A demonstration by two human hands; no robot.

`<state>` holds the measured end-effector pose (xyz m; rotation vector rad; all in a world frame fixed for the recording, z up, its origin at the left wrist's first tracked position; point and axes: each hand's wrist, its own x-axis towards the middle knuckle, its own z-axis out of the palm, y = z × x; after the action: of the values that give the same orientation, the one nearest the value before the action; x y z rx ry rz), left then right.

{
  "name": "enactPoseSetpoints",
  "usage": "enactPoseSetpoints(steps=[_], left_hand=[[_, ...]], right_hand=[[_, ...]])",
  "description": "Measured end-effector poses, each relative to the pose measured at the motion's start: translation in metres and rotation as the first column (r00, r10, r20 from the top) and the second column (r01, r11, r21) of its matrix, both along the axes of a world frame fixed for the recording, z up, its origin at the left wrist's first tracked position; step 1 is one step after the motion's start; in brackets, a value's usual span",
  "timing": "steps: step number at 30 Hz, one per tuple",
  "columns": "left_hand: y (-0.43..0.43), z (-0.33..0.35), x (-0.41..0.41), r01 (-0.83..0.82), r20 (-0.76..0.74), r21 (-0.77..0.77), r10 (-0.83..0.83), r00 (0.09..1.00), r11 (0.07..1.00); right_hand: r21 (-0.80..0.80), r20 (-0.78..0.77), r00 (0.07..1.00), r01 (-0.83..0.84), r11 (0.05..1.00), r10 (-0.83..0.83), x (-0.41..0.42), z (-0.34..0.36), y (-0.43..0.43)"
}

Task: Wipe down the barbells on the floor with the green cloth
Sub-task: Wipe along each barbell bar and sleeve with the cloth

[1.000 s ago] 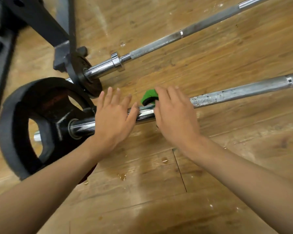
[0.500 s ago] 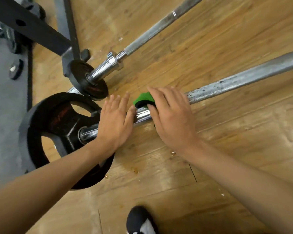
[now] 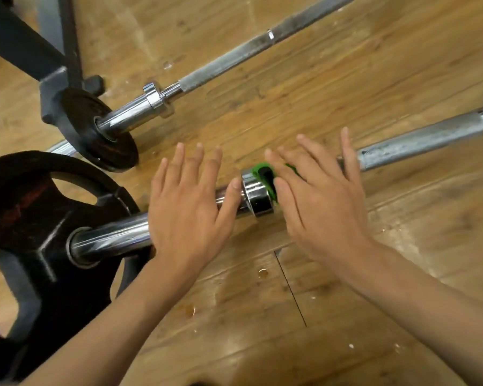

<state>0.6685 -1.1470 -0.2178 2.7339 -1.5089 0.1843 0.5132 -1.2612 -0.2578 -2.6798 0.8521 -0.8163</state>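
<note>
Only blurred, unreadable red marks show on the weight plate (image 3: 25,207).

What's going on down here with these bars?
A person is wiping barbells on a wooden floor. The right hand presses a green cloth onto the nearer barbell beside its chrome collar, fingers straight. The left hand lies flat on that bar's sleeve near a black weight plate. A second barbell lies beyond, untouched.
</note>
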Motion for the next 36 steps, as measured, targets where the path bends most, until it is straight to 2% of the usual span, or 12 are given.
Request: enactPoseSetpoints(steps=[4, 8, 11, 15, 18, 20, 22, 25, 27, 29, 33, 36], left_hand=[[0.004, -0.004, -0.001, -0.012, 0.024, -0.032, 0.013, 1.000, 0.999], [0.006, -0.006, -0.002, -0.022, 0.018, -0.062, 0.023, 1.000, 0.998], [0.006, -0.007, -0.004, -0.031, 0.019, -0.081, 0.033, 0.999, 0.996], [0.009, -0.006, -0.006, -0.014, 0.016, -0.089, 0.016, 1.000, 0.996], [0.010, -0.007, -0.006, -0.004, 0.028, -0.090, 0.007, 1.000, 0.996], [0.010, -0.007, -0.006, -0.004, 0.031, -0.090, 0.007, 0.999, 0.996], [0.008, -0.006, -0.006, 0.003, 0.029, -0.099, -0.001, 1.000, 0.995], [0.003, -0.005, -0.003, -0.009, 0.034, -0.091, 0.012, 0.999, 0.996], [0.002, -0.005, 0.000, -0.015, 0.031, -0.077, 0.017, 0.999, 0.997], [0.002, -0.004, 0.003, -0.019, 0.017, -0.071, 0.020, 1.000, 0.997], [-0.004, -0.006, 0.005, -0.033, 0.029, -0.054, 0.034, 0.999, 0.998], [-0.007, -0.006, 0.009, -0.063, 0.037, -0.059, 0.065, 0.997, 0.996]], right_hand=[[-0.161, -0.038, 0.990, 0.130, 0.978, -0.138, -0.016, -0.007, -0.032], [-0.110, -0.044, 0.969, 0.237, 0.965, -0.243, -0.015, -0.001, -0.028], [-0.075, -0.030, 0.981, 0.190, 0.979, -0.193, 0.012, 0.000, 0.006], [-0.237, -0.103, 0.989, 0.076, 0.969, -0.102, -0.009, 0.000, -0.015], [-0.187, -0.157, 0.946, 0.252, 0.949, -0.282, -0.052, 0.001, -0.052], [-0.127, -0.130, 0.918, 0.359, 0.925, -0.374, -0.057, 0.004, -0.055], [-0.081, -0.057, 0.938, 0.337, 0.938, -0.342, -0.035, 0.002, -0.035], [-0.092, -0.028, 0.996, 0.086, 0.992, -0.089, -0.002, -0.004, 0.002], [-0.121, -0.044, 0.999, -0.016, 0.992, 0.011, -0.007, -0.003, -0.006], [-0.149, -0.041, 0.999, -0.016, 0.989, 0.010, -0.028, -0.004, -0.030], [-0.011, 0.075, 0.993, 0.097, 0.995, -0.096, -0.024, -0.005, -0.027], [0.021, 0.107, 0.994, -0.005, 1.000, 0.002, 0.003, -0.006, -0.009]])
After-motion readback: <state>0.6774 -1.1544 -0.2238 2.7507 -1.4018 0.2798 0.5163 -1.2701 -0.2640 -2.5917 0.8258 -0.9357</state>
